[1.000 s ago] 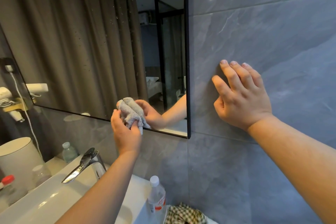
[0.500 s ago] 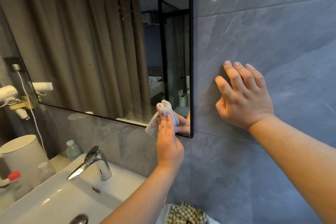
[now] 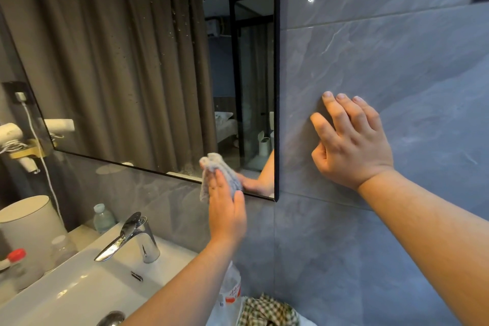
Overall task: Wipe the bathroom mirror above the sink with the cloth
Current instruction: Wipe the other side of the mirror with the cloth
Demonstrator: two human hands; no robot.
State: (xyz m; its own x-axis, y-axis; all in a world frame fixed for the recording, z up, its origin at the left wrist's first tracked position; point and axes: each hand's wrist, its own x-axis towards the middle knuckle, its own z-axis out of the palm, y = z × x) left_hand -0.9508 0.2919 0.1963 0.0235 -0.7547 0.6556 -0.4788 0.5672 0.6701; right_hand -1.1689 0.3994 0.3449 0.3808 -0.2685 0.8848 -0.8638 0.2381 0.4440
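Grey cloth: a crumpled grey terry cloth sits at lower centre of the frame, pressed on the bottom right corner of the black-framed rectangular wall mirror.
Left hand: the left hand pushes the cloth against the glass with nearly straight fingers, its grip flat rather than curled; I cannot tell whether the thumb pinches the fabric.
Right hand: the right hand lies open and holds nothing, braced on the grey marbled wall tile at right of the frame.
Unwiped glass: droplets speckle the upper middle of the mirror.
Risk: under a flat palm the cloth could slip off the lower frame edge and drop toward the white ceramic sink at lower left.
Risk, reach: stretching up to the droplets may leave streaks if pressure lightens.
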